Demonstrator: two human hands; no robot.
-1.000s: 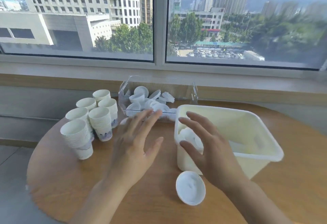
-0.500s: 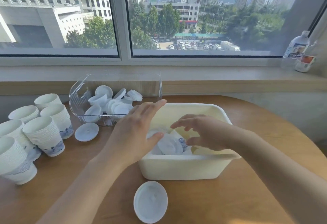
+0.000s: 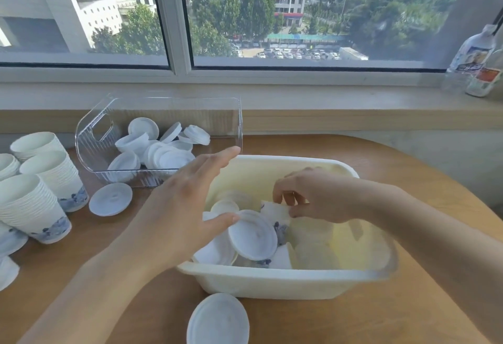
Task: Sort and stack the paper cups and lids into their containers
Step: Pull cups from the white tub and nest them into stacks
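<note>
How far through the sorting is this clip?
Well along, not finished. Done: lids piled in the clear bin, cup stacks beside it. In hand: right hand pinches a cup in the white tub; left hand open. Left: tub contents, two loose lids on the table.

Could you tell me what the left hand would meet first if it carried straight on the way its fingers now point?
Probably the clear lid container's near right corner; the left hand points up-right toward it, though depth is unclear and it may pass above.
</note>
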